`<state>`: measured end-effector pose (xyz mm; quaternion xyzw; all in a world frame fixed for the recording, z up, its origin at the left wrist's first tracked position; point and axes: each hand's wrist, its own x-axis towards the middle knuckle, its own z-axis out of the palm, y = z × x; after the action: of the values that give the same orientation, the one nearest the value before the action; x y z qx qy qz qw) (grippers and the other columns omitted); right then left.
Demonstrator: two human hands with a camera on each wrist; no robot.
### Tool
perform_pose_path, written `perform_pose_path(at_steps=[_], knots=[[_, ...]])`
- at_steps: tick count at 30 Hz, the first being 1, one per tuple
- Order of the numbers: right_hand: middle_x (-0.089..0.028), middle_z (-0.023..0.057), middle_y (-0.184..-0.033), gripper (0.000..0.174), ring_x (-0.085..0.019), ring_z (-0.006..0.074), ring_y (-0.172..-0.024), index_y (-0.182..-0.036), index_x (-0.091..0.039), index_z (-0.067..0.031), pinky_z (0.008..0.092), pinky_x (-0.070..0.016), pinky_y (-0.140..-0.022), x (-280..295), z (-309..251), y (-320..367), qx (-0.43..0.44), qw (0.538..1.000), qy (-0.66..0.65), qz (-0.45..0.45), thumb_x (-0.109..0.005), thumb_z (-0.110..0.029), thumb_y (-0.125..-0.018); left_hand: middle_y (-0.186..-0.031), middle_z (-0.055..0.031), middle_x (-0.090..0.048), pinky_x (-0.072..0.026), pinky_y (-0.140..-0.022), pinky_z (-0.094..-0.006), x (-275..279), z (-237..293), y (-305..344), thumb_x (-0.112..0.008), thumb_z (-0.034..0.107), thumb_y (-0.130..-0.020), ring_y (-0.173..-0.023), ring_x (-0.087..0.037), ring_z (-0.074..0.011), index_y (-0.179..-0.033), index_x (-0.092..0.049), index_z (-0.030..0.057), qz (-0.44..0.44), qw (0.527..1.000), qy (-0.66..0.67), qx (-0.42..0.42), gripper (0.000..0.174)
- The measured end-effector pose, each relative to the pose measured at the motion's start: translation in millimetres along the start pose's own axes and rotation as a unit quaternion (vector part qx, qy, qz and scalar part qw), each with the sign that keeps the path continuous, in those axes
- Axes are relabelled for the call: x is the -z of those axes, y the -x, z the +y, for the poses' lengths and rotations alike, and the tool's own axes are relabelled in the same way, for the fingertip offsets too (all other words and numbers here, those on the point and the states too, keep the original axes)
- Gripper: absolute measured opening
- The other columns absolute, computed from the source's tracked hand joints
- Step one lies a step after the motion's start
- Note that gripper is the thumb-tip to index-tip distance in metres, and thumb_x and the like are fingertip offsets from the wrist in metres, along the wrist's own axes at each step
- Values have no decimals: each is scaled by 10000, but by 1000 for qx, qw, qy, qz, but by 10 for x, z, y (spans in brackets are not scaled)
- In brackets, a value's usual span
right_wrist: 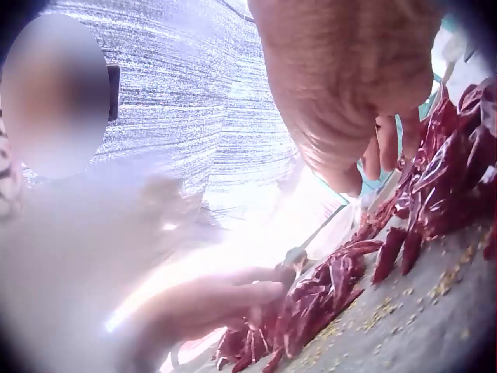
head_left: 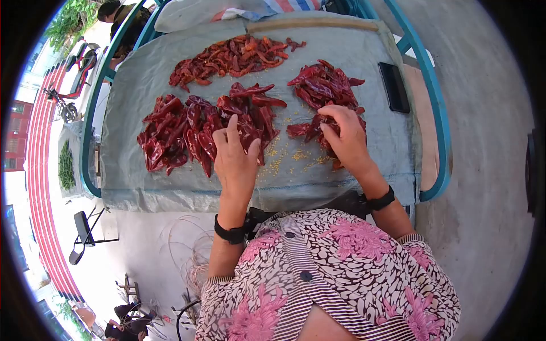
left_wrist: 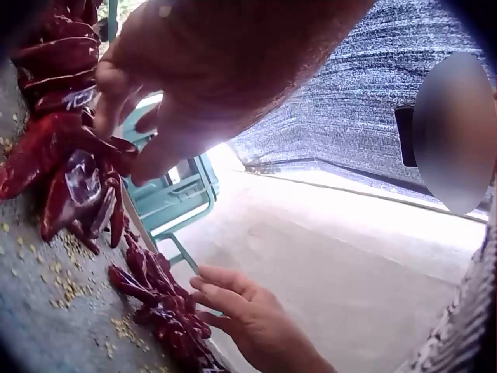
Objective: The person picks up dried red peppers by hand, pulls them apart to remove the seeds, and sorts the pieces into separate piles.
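My left hand (head_left: pixel 236 162) reaches over the near-left pile of dried red chili peppers (head_left: pixel 165 136), its index finger extended and its thumb apart. In the left wrist view its fingertips are right at the glossy chilies (left_wrist: pixel 46 151). On the other side, my right hand (head_left: pixel 346 136) arches over the right pile of dried chilies (head_left: pixel 324 85), thumb and index finger spread in a wide curve. The right wrist view has its fingers (right_wrist: pixel 371 155) pointing down beside those peppers (right_wrist: pixel 458 171). Neither hand visibly grips a pepper. Loose yellow seeds (head_left: pixel 276 162) lie between the piles.
A third pile of smaller, orange-red chilies (head_left: pixel 233 57) lies at the far side of the grey-green cloth (head_left: pixel 136 196). At the right edge rests a black phone (head_left: pixel 393 88). Teal metal rails (head_left: pixel 441 136) flank the cloth. Another person (head_left: pixel 133 23) is at the back left.
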<state>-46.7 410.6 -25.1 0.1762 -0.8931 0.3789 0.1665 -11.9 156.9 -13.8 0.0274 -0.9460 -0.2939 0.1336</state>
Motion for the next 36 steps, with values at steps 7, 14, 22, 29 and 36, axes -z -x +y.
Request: perform_pose_path(at_steps=[7, 14, 22, 29, 36], knots=[[-661, 147, -1216, 325, -604, 348, -1166, -1202, -666, -68, 436, -486, -1009, 12, 24, 40, -27, 998, -37, 39, -684, -23, -881, -1233, -119, -619, -570, -838, -424, -635, 195, -58, -680, 87, -895, -1033, -686, -332, -1364, -580, 99, -143, 976, 70, -150, 480], [-653, 113, -1246, 319, -570, 336, -1209, -1162, -690, -82, 436, -459, -1031, 158, 248, 108, -10, 999, 45, 26, -714, -39, -847, -1178, -91, -667, -576, -792, -416, -718, 244, -108, -655, 78, -912, -963, -707, -332, -1295, -639, 102, -140, 984, -31, -106, 384], [-607, 83, -1337, 290, -455, 347, -1354, -1045, -713, -110, 554, -315, -1141, -7, 279, -82, 20, 981, 191, -19, -817, -179, -783, -1238, -170, -582, -510, -954, -424, -205, 339, -81, -743, 91, -893, -1131, -607, -355, -1330, -617, 79, 76, 997, -15, 6, 456], [-637, 46, -1297, 251, -466, 334, -1346, -921, -679, -119, 562, -321, -1120, -50, 343, -135, 22, 994, 109, -2, -847, -175, -742, -1289, -163, -594, -553, -811, -406, -526, 606, 97, -727, 80, -907, -934, -671, -308, -1332, -611, 68, -60, 991, 118, -25, 440], [-667, 53, -1214, 285, -547, 327, -1234, -986, -688, -126, 480, -436, -1038, 131, 253, -91, 58, 997, -19, -42, -839, -173, -749, -1057, -149, -730, -565, -790, -437, -572, 681, 84, -692, 116, -942, -967, -712, -346, -1288, -635, 115, -94, 993, 47, -59, 351]])
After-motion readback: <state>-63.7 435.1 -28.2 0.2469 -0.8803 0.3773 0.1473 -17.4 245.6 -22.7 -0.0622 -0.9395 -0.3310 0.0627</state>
